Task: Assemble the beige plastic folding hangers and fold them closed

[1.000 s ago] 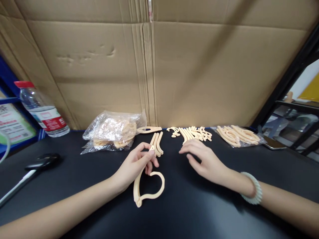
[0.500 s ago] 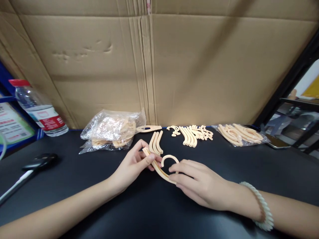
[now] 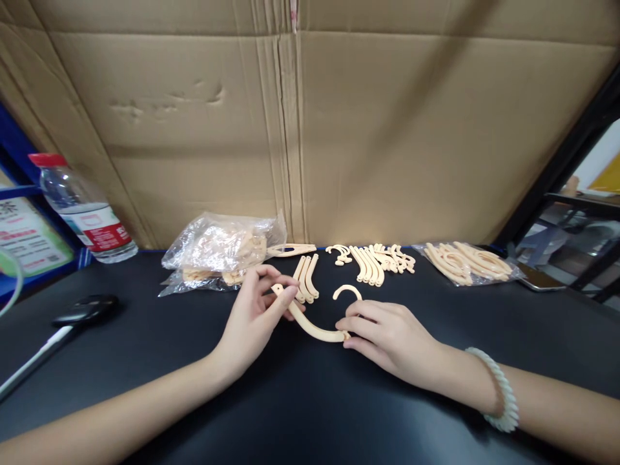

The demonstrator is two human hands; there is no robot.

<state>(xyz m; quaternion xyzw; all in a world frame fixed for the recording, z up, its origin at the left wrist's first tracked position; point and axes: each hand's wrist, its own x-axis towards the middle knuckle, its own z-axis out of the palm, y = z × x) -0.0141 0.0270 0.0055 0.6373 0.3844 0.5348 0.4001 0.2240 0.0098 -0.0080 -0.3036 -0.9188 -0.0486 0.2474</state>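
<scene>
Left grip [image 3: 256, 312], right grip [image 3: 385, 330] hold piece [image 3: 314, 331]; black table [image 3: 126, 332], cardboard wall [image 3: 387, 142].

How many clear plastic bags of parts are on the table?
2: the left bag behind the left hand, the right bag at the far right, beyond the right hand. Both hands hold one curved piece.

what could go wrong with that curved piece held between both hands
The curved beige piece is thin and pinched only at its ends by the left hand and right hand; flexing could snap it.
The small hook by the right fingertips might slip loose into the nearby parts pile.
</scene>
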